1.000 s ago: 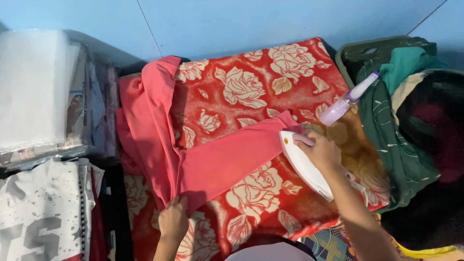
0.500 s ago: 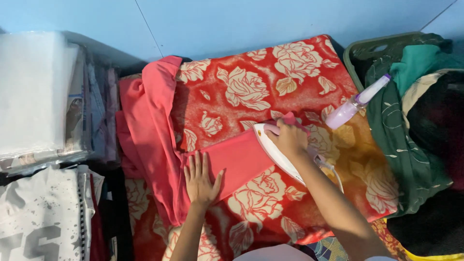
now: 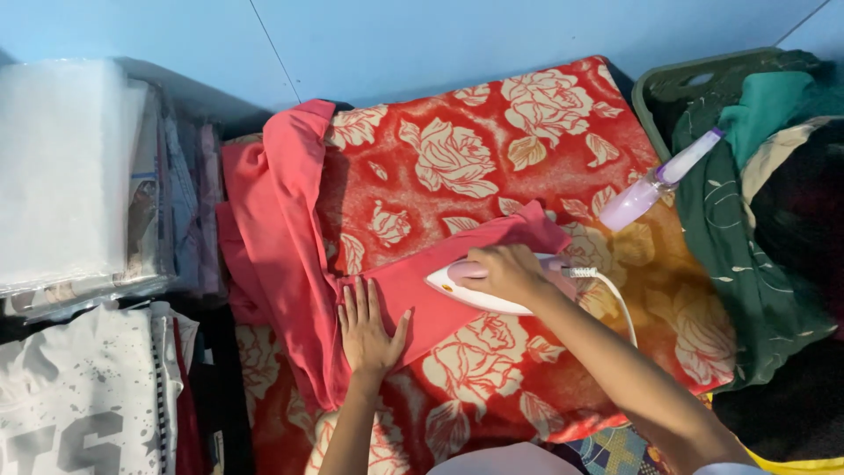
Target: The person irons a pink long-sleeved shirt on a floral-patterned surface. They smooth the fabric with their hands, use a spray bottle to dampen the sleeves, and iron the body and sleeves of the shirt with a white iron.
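**Ana:** Left hand [image 3: 367,327] lies flat, fingers spread, grasping nothing, just pinning the pink garment [image 3: 290,255] down near its bunched fold. Further left I can see a stack of wrapped clothes [image 3: 79,176] and a white printed shirt [image 3: 70,396] lying beside the work.

**Ben:** Moving across, the pressed strip of that pink cloth runs out over the red rose-patterned blanket [image 3: 527,132] that serves as the ironing surface. Right hand [image 3: 505,273] is clenched around the handle of the white iron [image 3: 479,295], whose sole sits on the strip, nose pointing towards the left hand.

**Ana:** How far along would you say?

**Ben:** Judging by the cloth, the strip under and behind the iron looks smooth, while the large bunched part on the left looks unpressed. Plenty left, I'd guess.

**Ana:** And to the right?

**Ben:** A lilac spray bottle [image 3: 655,180] rests on the blanket's edge, untouched, and beyond it a green basket [image 3: 668,88] heaped with green patterned fabric [image 3: 747,264].
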